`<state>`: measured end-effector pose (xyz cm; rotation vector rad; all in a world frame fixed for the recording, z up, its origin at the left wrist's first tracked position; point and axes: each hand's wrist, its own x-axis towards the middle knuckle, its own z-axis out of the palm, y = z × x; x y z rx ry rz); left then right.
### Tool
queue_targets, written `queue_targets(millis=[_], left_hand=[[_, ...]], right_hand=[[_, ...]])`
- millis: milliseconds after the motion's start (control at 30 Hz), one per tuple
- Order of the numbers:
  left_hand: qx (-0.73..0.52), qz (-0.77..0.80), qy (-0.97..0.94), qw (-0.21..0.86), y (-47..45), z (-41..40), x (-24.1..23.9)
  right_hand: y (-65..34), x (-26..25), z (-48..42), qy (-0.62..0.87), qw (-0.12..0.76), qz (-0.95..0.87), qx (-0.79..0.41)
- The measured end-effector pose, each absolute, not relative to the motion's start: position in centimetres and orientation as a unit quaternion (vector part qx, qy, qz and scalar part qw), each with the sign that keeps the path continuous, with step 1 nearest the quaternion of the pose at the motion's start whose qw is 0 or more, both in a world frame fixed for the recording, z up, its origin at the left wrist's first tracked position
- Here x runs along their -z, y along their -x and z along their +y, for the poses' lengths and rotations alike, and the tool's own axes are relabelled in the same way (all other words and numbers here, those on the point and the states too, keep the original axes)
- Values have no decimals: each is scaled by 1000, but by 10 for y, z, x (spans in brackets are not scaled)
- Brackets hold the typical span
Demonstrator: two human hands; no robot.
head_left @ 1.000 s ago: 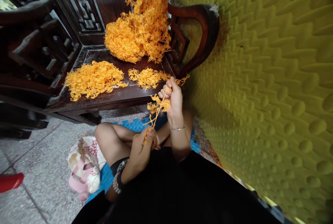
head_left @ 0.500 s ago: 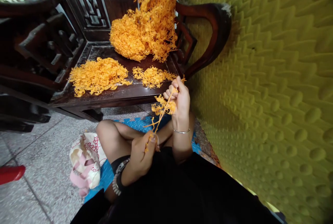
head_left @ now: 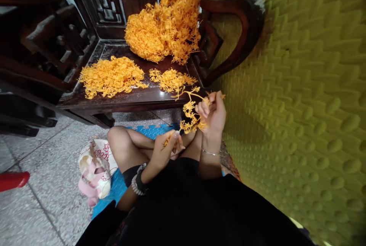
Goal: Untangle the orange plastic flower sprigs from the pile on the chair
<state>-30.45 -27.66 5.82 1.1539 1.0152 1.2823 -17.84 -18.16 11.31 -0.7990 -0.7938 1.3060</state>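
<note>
Orange plastic sprig (head_left: 191,113): held betw. both hands, above lap, in front of chair seat edge. Right hand (head_left: 214,113): closed round branched top. Left hand (head_left: 166,150): pinching stem end. Dark wood chair (head_left: 122,99): three orange heaps – big pile (head_left: 166,29) at back, flat pile (head_left: 112,76) left, small pile (head_left: 170,79) nr hands. Printed bag (head_left: 95,170) on floor, left of knee.

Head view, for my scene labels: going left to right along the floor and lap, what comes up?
Red object at the edge → patterned cloth bag → left hand → right hand → yellow bumpy foam wall.
</note>
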Motion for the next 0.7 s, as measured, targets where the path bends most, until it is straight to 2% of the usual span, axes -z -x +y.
queue_targets(millis=[433, 567, 700], left_hand=[[-565, 392, -440, 578, 313, -273, -61], [-555, 395, -436, 588, 313, -272, -60], [-525, 421, -458, 581, 318, -272, -58]], right_hand=[[176, -98, -212, 333, 603, -383, -615], [178, -96, -222, 371, 578, -494, -533], [181, -92, -235, 397, 484, -626, -466]])
